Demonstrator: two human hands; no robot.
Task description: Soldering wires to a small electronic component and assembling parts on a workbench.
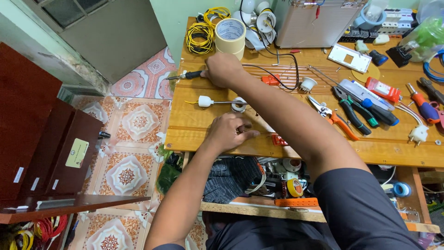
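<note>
The right hand (225, 69) was closed around the black handle of a screwdriver (185, 75), just below the roll of tape (230, 34) on the workbench (194, 125). The left hand (229, 133) lay farther below that roll with fingers curled, perhaps pinching a thin wire (263, 134); the view was unclear.

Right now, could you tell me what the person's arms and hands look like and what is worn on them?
Both arms are bare from the hands up past the elbows. The left hand and the right hand wear no gloves, and no rings, watch or bands show. A short dark grey sleeve covers the right upper arm and belongs to a plain dark shirt; the left sleeve is out of view.
</note>
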